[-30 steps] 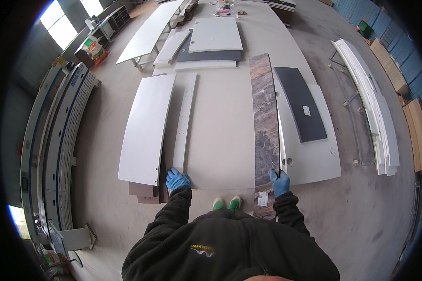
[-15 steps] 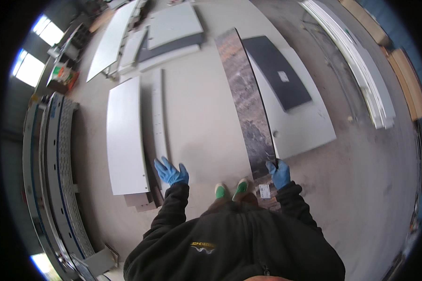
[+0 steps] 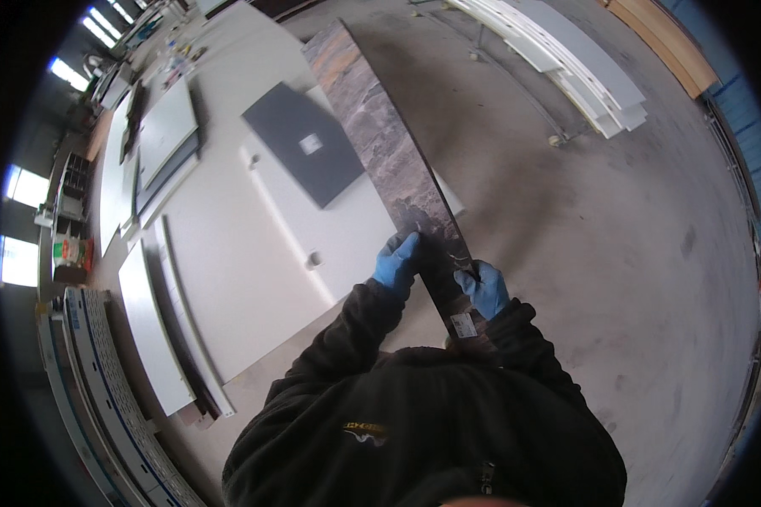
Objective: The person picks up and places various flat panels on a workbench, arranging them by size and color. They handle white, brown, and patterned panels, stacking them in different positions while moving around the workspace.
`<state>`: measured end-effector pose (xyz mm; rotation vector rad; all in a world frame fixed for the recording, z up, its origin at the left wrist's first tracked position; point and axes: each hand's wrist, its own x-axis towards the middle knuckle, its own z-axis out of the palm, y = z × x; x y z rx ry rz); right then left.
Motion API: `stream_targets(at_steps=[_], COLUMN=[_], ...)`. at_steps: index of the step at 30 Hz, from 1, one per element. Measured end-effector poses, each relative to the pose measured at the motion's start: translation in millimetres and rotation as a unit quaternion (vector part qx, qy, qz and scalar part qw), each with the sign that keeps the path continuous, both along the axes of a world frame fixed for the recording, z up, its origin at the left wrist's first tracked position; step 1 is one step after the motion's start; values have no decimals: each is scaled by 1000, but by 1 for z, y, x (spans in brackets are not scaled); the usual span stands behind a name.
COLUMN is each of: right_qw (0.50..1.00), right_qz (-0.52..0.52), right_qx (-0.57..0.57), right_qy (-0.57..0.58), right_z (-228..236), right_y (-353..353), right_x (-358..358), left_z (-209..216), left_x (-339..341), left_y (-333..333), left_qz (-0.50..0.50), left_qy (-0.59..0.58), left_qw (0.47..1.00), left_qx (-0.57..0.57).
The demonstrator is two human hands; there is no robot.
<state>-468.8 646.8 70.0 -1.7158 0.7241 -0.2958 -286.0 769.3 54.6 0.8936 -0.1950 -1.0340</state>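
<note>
A long, narrow panel with a dark brown and grey stone pattern stretches away from my body, its far end leaning left. My left hand, in a blue glove, grips the panel's left edge. Opposite it, my right hand, also blue-gloved, is closed on the right edge. A white label is stuck on the panel near its close end. Beyond the left edge lies a dark grey board with a white label, on top of a large white board that the patterned panel partly hides.
On the left lie a white panel and a narrow strip. More boards lie farther back. A stack of white panels rests on a low wheeled frame at far right. Perforated metal beams stand at the left edge.
My left hand has gone from open and empty to gripping the patterned panel's left edge. My body has turned right, and the panel now passes over the grey and white boards.
</note>
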Motion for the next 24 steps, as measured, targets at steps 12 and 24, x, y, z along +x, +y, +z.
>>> stream_targets(at_steps=[12,24], right_qw=[998,961], right_qz=[-25,-64], right_qx=[-51,-200], right_qy=[21,178], right_z=[-11,42], right_y=[-302,-576], right_x=[-37,42], left_z=[7,21], left_x=[-41,122], left_y=[-302,-599], left_qz=[70,122], left_qy=[4,74], left_qw=[996,988], left_qx=[60,50])
